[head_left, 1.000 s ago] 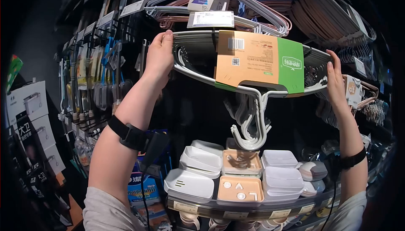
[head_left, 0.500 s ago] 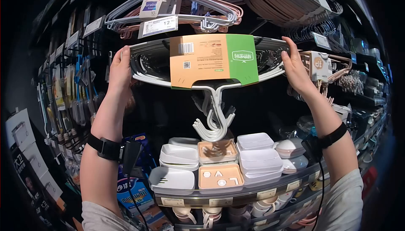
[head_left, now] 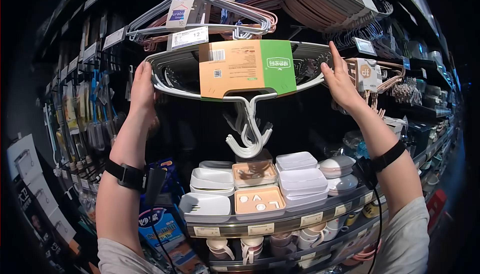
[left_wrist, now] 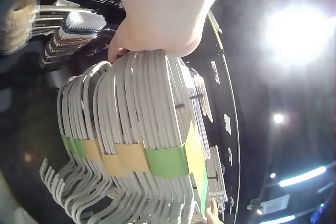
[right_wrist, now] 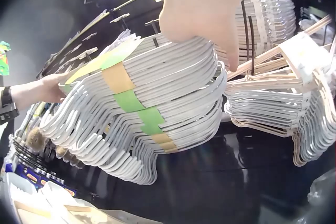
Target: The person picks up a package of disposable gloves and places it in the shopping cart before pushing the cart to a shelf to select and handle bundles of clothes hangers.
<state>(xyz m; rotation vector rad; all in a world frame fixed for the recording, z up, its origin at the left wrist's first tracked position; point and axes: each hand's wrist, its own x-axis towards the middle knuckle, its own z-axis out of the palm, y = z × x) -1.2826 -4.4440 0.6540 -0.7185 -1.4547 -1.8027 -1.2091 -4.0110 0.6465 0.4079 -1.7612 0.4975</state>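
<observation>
A thick bundle of pale hangers (head_left: 312,54) in orange and green card bands (head_left: 235,69) is held upside down in the head view, hooks hanging downward. The left hand (head_left: 143,90) grips its left end and the right hand (head_left: 342,81) its right end. Several packs lie one behind another, as the left wrist view shows at the grey hangers (left_wrist: 142,98). There the left hand (left_wrist: 157,19) wraps over the end. In the right wrist view the right hand (right_wrist: 207,11) lies over the other end of the stack (right_wrist: 178,71).
Behind and above hang other hangers (head_left: 235,14) with a price tag (head_left: 190,37). Below is a shelf of soap dishes (head_left: 260,200), with mugs (head_left: 218,248) under it. Brushes (head_left: 95,106) hang at the left, and pink hangers (head_left: 395,76) at the right.
The view has swung to the right, so the shelves and the bundle appear further left. Both hands keep their grip on the bundle's ends, and it hangs slightly more level.
</observation>
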